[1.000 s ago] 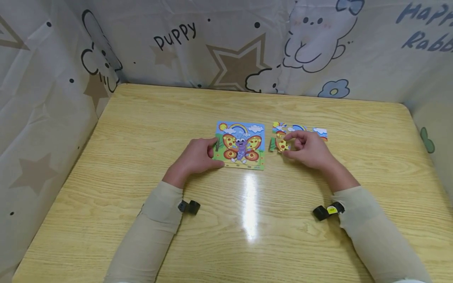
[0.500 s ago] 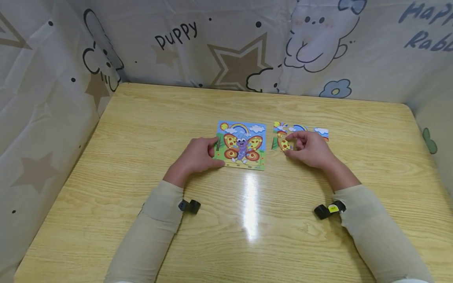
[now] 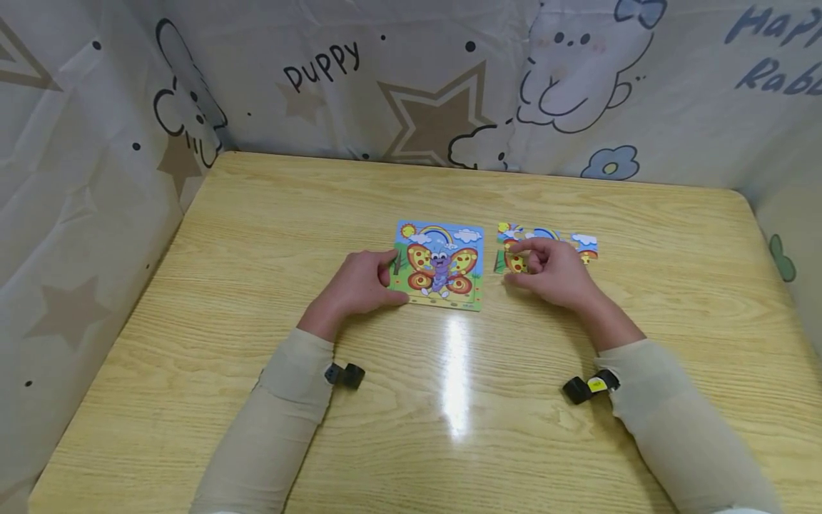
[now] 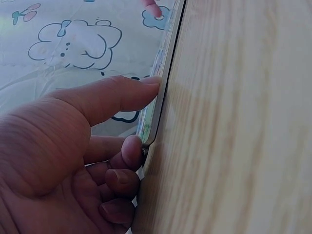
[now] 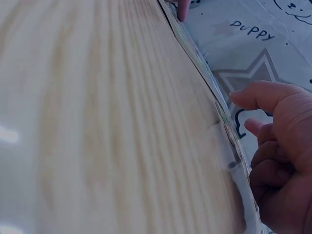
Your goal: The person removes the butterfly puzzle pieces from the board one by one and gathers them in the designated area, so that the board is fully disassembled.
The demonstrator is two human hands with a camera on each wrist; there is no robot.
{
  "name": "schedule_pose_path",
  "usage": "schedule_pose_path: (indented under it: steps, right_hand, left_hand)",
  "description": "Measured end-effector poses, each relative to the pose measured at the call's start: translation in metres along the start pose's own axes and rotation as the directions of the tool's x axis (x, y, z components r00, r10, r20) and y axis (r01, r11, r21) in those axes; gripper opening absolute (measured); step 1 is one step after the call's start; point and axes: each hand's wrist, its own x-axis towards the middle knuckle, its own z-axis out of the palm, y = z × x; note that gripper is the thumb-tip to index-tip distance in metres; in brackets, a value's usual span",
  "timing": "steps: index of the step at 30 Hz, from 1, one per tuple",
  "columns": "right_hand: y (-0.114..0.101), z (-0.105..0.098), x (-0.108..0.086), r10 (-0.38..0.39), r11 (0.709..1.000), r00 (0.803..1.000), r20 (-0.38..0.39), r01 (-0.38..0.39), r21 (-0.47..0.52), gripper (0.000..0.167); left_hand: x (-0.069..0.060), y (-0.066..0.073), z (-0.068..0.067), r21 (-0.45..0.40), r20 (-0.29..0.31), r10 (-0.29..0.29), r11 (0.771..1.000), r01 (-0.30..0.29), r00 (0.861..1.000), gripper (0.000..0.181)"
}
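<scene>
The butterfly puzzle board (image 3: 439, 270) lies flat on the wood-grain table (image 3: 289, 207), near the middle of the head view, picture side up. The left hand (image 3: 361, 282) grips its lower left corner area: index finger at the left edge, thumb at the lower edge, the remaining fingers curled beneath the palm in the left wrist view. To the right of the board, separated by a narrow strip of table, lie loose puzzle pieces: a sun piece (image 3: 506, 229), a rainbow piece (image 3: 544, 234) and a cloud piece (image 3: 584, 240) along the far row, with a green piece (image 3: 499, 262) and a spotted wing piece (image 3: 516, 264) nearer. The right hand (image 3: 555, 275) is positioned over this group, thumb and index finger apart at either side of the spotted wing piece; whether they grip it cannot be told. The two hands are apart from each other. Beige sleeves (image 3: 279, 407) cover both forearms, each with a black wrist device (image 3: 347, 375); the right unit carries a yellow label (image 3: 597, 385). A printed cloth (image 3: 347, 114) stands behind the table, bearing stars, cartoon animals and the word "PUPPY".
</scene>
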Motion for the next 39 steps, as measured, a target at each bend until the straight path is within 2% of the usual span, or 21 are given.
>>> schedule_pose_path:
  steps: [12, 23, 30, 39]
  right_hand:
    - [-0.022, 0.029, 0.013, -0.061, 0.995, 0.997, 0.042, 0.057, 0.083, 0.041]
    - [-0.039, 0.053, 0.024, -0.090, 0.991, 0.994, 0.055, 0.083, 0.107, 0.051]
    - [-0.048, 0.065, 0.029, -0.057, 0.991, 0.995, 0.088, 0.046, 0.125, 0.049]
    - [-0.057, 0.070, 0.036, -0.010, 0.996, 0.995, 0.104, 0.000, 0.091, 0.050]
  left_hand:
    - [-0.001, 0.001, 0.000, 0.001, 0.002, -0.007, 1.000, 0.007, 1.000, 0.086]
    - [0.000, -0.001, 0.001, -0.004, -0.002, -0.003, 1.000, 0.003, 1.000, 0.085]
    - [-0.001, 0.001, 0.000, -0.004, 0.000, -0.004, 1.000, 0.004, 1.000, 0.084]
    - [0.001, -0.001, 0.000, -0.010, -0.001, 0.008, 1.000, -0.008, 1.000, 0.085]
